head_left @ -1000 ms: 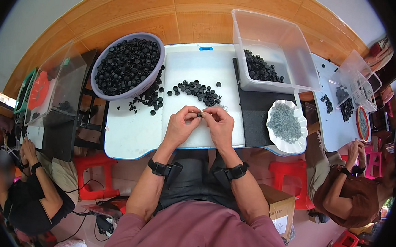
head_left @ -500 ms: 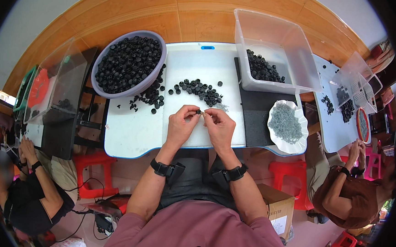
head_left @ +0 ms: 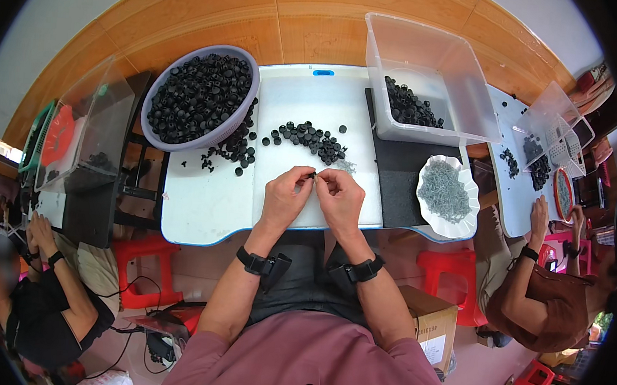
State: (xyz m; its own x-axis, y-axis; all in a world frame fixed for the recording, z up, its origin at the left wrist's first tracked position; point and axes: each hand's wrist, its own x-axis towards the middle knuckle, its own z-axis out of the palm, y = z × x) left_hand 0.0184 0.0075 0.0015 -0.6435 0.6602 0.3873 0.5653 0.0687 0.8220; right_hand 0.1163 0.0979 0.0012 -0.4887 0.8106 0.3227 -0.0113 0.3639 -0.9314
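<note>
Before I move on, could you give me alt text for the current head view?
A person's left hand and right hand pinch a small black part together above a white table. Beyond them lie loose black pieces, with a purple basin of more at left and, at right, a clear bin and a white fluted dish of grey pieces.

With the part (head_left: 313,175) between left hand (head_left: 286,194) and right hand (head_left: 341,198) as hub, a pile of caps (head_left: 319,143) lies at 12 o'clock on the table (head_left: 203,210); a heaped basin (head_left: 256,81) sits at 10, loose pieces (head_left: 241,150) beside it; a tub (head_left: 465,107) holding pieces stands between 1 and 2; a filled dish (head_left: 471,193) lies at 3.
</note>
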